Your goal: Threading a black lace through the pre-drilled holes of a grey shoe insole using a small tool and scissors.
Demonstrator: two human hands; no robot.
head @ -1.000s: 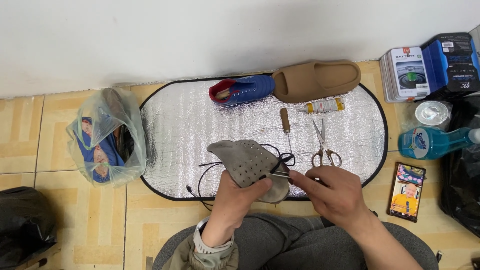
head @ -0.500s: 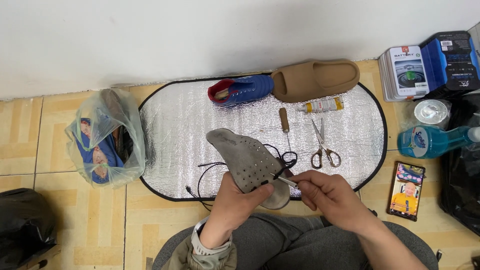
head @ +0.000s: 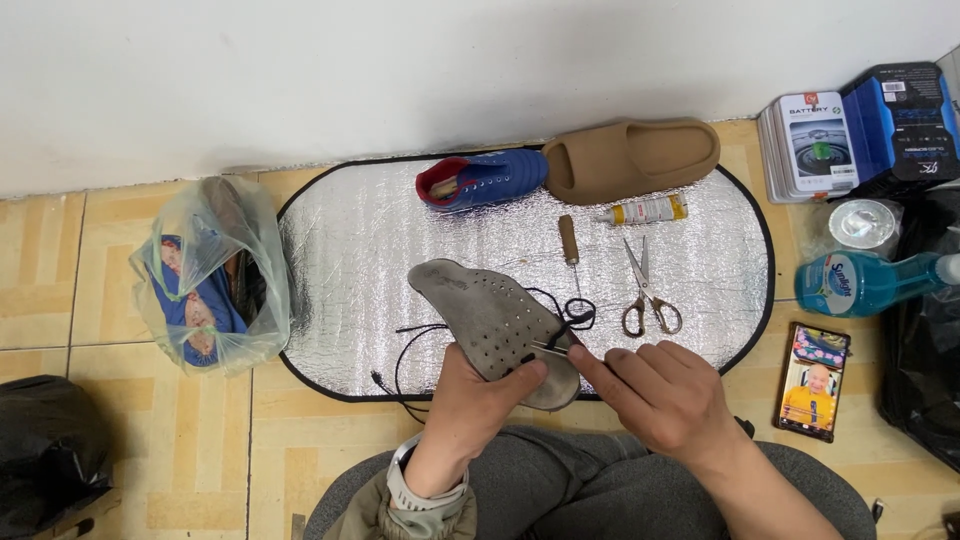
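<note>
Left hand [head: 478, 398]: closed on the grey perforated insole [head: 495, 322] from below, thumb over its near edge, so the holed face tilts up toward the work.
Right hand [head: 668, 392]: thumb and forefinger pinched shut on a thin metal needle-like tool [head: 549, 349], tip at the insole's edge, just beyond the left thumb.
Black cord [head: 420, 345]: loops out from under the insole, trailing away from both hands.
Scissors [head: 646, 290]: just beyond the right fingers, within reach.
Awl [head: 570, 240], glue tube [head: 645, 210]: farther out.
Blue shoe [head: 482, 180], tan slipper [head: 630, 158]: well beyond the fingertips, on the silver mat [head: 340, 260].
</note>
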